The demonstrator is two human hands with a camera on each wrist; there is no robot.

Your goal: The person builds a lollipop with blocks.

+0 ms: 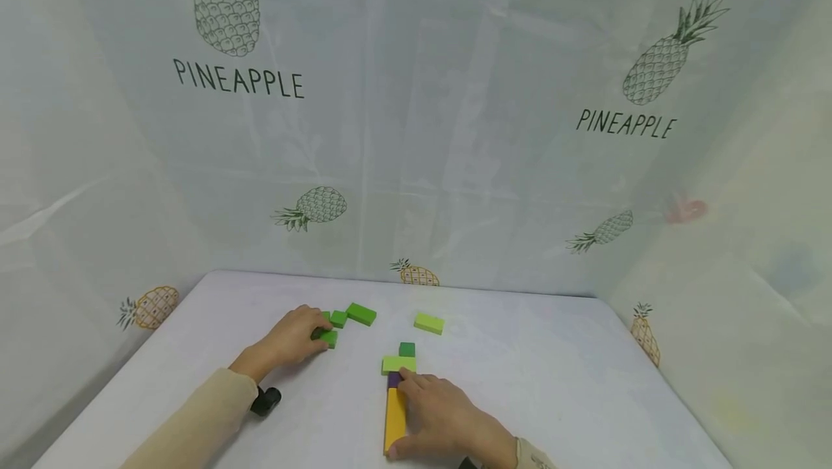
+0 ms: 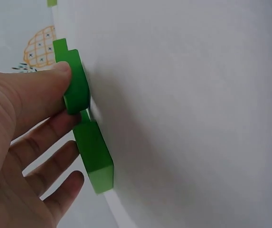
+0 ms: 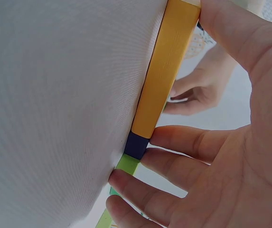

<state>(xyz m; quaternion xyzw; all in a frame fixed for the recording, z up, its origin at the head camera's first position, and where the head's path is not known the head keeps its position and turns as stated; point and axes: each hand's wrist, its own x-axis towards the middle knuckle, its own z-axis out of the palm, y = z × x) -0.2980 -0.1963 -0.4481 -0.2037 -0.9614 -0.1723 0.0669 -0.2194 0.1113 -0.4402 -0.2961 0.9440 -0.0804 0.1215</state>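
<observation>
At the left of the table, my left hand (image 1: pixel 292 335) pinches a green block (image 2: pixel 81 85) between thumb and index finger. A second green block (image 2: pixel 95 154) sits by its other, spread fingers in the left wrist view. My right hand (image 1: pixel 445 415) lies along a row of blocks with its fingers extended. Its thumb touches the near end of the long yellow block (image 3: pixel 166 71). The fingertips rest against the side of the row, by the dark purple block (image 3: pixel 136 145) and the light green block (image 3: pixel 127 164). A small dark green block (image 1: pixel 406 349) stands at the row's far end.
Behind the left hand are a small green block (image 1: pixel 339 319) and a larger green block (image 1: pixel 361 313). A light green block (image 1: pixel 429 323) lies beyond the row. The white table (image 1: pixel 552 382) ends at a hanging pineapple-print sheet (image 1: pixel 442 129).
</observation>
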